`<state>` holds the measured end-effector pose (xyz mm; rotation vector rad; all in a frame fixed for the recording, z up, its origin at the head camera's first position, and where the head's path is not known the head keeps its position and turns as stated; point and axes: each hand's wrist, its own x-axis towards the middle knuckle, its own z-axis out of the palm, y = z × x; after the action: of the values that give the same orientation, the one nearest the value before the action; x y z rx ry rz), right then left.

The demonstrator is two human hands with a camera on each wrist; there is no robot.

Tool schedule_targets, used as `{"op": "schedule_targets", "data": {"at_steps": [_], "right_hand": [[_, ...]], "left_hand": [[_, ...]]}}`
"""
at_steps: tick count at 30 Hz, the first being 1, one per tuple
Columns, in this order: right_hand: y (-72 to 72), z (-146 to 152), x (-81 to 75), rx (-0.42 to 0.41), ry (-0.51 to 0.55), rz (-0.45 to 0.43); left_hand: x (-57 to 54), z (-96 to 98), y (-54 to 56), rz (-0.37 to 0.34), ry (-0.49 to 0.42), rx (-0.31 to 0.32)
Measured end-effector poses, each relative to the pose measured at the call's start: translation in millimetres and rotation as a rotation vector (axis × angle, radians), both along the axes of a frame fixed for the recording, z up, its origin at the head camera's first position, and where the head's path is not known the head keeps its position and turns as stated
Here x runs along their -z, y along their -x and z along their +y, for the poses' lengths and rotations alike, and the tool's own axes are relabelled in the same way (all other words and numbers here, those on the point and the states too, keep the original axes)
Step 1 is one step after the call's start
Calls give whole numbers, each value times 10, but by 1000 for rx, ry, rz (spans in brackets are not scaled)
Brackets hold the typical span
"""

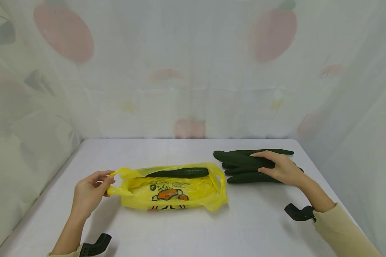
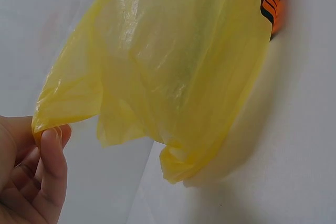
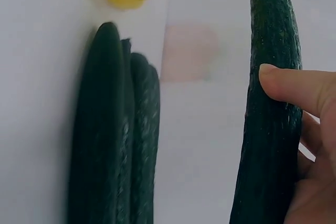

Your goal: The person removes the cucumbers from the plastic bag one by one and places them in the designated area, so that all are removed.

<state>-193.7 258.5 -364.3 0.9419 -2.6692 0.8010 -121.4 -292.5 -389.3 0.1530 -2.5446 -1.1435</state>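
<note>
My left hand (image 1: 89,192) pinches one handle of a yellow plastic bag (image 1: 196,191) between thumb and fingers, pulling that handle out to the left. The bag lies on its side with printed lettering and an orange cartoon figure facing up. One dark green cucumber (image 1: 186,173) shows in its opening. On the right, my right hand (image 1: 283,169) grips another cucumber (image 3: 270,129) around its middle, thumb on the near side. In the right wrist view it is raised apart from the pile of several cucumbers (image 3: 100,135) lying side by side.
A white-covered table (image 1: 180,232) carries everything. Pale curtains (image 1: 193,78) with faded fruit prints hang behind it and along both sides. Black wrist-camera mounts (image 1: 95,245) sit at both sleeves. Another cucumber (image 1: 283,151) lies at the back of the pile.
</note>
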Motion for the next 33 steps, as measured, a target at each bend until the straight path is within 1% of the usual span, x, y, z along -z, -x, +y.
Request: {"op": "schedule_targets", "data": {"at_steps": [5,9,14,16,20,24,33], "right_hand": [[-39,136,71,12,19,-28],[-74,229,146,34,12,-50],[-104,342,283,63,20,-127],[-110,381,343,63,17,-132],[-132,433,450,60,-15,-85],[-164,460,534,57,-31,-64],[-175,499,681,38,-56,-83]], "left_hand": [[2,-5,2,1,-6,1],[14,-13,0,11,-11,6],[35,-24,-12,9,-14,10],[43,-26,-16,8,-11,7],[48,-30,-16,9,-8,5],[44,-32,-8,14,-8,13],[38,-28,8,8,-6,12]]}}
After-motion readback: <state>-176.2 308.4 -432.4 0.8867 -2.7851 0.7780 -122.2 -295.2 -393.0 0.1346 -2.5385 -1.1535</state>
